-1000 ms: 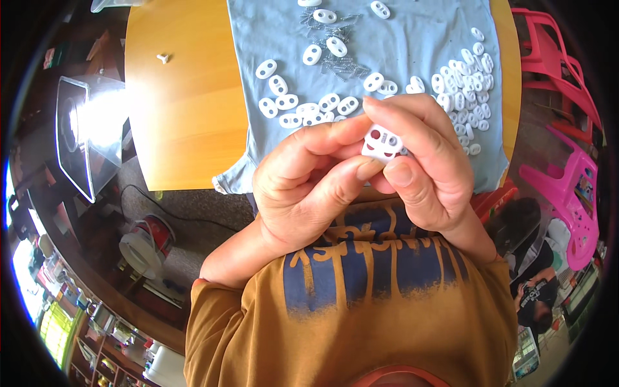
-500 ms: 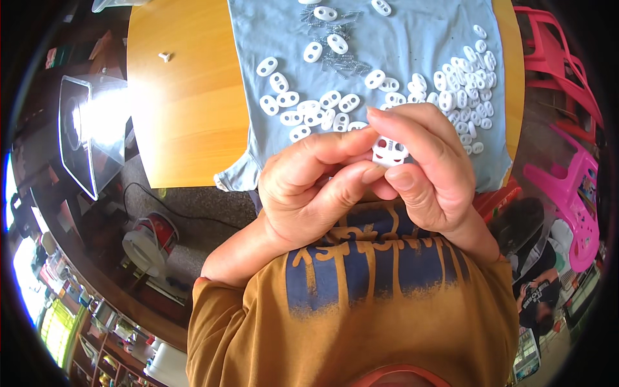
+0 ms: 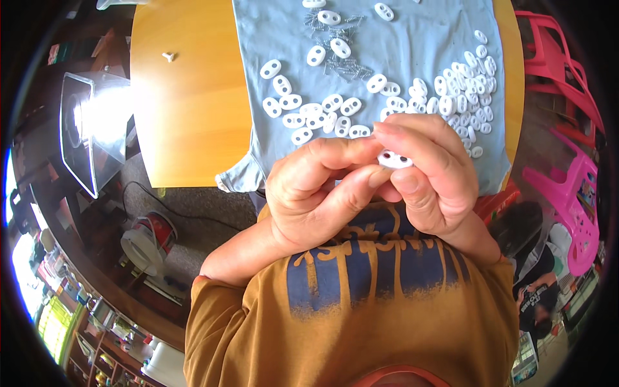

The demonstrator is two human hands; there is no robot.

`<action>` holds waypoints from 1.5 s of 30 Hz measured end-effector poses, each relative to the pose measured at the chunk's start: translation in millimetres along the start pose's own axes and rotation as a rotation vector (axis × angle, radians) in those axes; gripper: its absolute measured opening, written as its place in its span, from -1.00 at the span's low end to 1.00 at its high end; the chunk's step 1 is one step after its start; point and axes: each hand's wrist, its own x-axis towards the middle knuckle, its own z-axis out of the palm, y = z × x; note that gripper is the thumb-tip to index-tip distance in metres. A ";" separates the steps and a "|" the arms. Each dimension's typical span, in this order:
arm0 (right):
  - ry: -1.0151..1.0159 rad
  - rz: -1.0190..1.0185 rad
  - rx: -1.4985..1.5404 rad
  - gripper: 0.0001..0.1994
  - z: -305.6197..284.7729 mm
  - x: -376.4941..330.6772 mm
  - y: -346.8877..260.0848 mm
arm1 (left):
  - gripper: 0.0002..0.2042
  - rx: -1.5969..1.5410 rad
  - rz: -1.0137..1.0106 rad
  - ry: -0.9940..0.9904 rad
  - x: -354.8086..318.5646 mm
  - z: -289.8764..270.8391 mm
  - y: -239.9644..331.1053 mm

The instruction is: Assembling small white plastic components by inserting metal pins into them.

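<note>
White oval piece (image 3: 394, 164), two dark holes side by side; held between left hand (image 3: 311, 193) and right hand (image 3: 445, 177), edges partly covered.

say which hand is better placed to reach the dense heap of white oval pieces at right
Right, probably: the right hand is nearer that dense heap of white oval pieces than the left hand, though both hold one white two-holed oval piece.

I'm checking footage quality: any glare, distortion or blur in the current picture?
Head view, left: glare whitens the table near its edge; head view, rim: fisheye distortion, with black corners; head view, centre: the held white piece shows two dark holes distinctly; head view, top: the fine springs merge into a tangle.
</note>
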 end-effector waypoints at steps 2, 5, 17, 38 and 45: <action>-0.027 0.015 -0.007 -0.69 -1.1 4.3 -1.0 | -0.78 -0.150 -0.133 0.003 0.5 -2.3 5.0; -0.048 0.052 -0.090 -0.65 0.1 6.6 -2.0 | -0.76 -0.303 -0.274 0.054 1.4 -5.2 6.3; 0.066 0.197 -0.077 -0.58 -13.0 -12.2 -2.7 | -0.77 0.093 -0.096 0.342 93.4 -66.2 46.6; 0.243 0.232 -0.086 -0.80 -33.9 -18.6 16.0 | -0.77 1.203 0.211 -0.188 31.6 -34.6 0.2; 0.168 0.209 -0.208 -0.80 -39.6 -15.3 13.6 | -0.82 1.419 0.172 -0.227 31.9 -18.3 -16.0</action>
